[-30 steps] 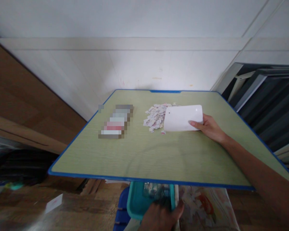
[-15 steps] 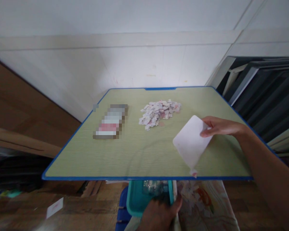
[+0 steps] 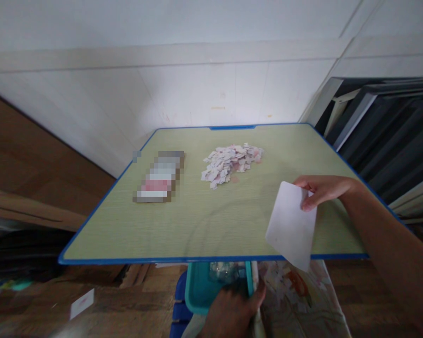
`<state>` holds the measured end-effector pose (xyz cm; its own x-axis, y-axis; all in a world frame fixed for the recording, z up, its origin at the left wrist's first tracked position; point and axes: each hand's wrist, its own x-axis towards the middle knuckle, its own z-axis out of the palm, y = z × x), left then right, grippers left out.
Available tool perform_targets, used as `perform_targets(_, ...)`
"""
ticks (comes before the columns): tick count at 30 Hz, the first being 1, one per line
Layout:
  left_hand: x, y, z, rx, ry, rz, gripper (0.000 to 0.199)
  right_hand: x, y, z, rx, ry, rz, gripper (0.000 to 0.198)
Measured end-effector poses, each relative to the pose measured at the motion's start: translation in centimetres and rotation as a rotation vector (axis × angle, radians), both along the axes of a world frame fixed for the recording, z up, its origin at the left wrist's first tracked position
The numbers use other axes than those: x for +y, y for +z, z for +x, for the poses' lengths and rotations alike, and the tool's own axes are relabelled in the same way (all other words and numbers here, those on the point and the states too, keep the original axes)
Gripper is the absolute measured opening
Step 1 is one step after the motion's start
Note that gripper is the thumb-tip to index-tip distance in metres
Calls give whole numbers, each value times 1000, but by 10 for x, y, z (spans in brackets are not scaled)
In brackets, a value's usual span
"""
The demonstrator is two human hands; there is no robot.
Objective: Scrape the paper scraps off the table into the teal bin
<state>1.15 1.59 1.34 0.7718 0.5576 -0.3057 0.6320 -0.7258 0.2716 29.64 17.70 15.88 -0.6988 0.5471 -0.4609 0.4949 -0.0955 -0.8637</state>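
My right hand (image 3: 320,192) pinches a white card (image 3: 292,225) between thumb and fingers. The card is tilted, with its lower corner hanging past the blue front edge of the table (image 3: 155,230). A heap of small white and pinkish paper scraps (image 3: 229,164) lies toward the table's back middle. Below the front edge, my left hand (image 3: 231,310) is closed at the near rim of a printed plastic bag (image 3: 303,300), its thumb over the bag's edge; its fingertips are hidden. Paper scraps show in the bag.
A blurred-out flat object (image 3: 158,178) lies on the table's left side. Left of the bag, a teal tray (image 3: 197,291) holds a clear packet and rests on a blue stool (image 3: 181,305). Dark folded frames (image 3: 380,117) lean at right. A white slip (image 3: 82,304) lies on the floor.
My right hand has drawn the card down and toward me, so its lower corner now passes the table edge. The pinkish scrap at the card's tip is gone from the edge.
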Motion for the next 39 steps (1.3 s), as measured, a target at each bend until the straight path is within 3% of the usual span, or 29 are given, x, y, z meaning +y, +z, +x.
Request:
perform_targets(4,1,0,0,-9,-10,4,62,1,-5,-4,89,-174,29,21)
perform_targets(10,0,-2,1,-9,-2,3,61,14,-30,-19,350,-719,330,31)
perform_targets(14,1,-2,1,-3,-10,3,59,15,-34,-27,328,-835,446,32)
perform_targets(20,2,-2,1,-9,-17,11,61,12,-33,-34,252,-870,534,34)
perform_targets(27,1,-1,1,18,-18,8,63,13,-35,-34,188,-806,595,39)
perform_targets(39,-3,-3,1,10,-6,29,61,1,-28,-47,188,-450,395,28)
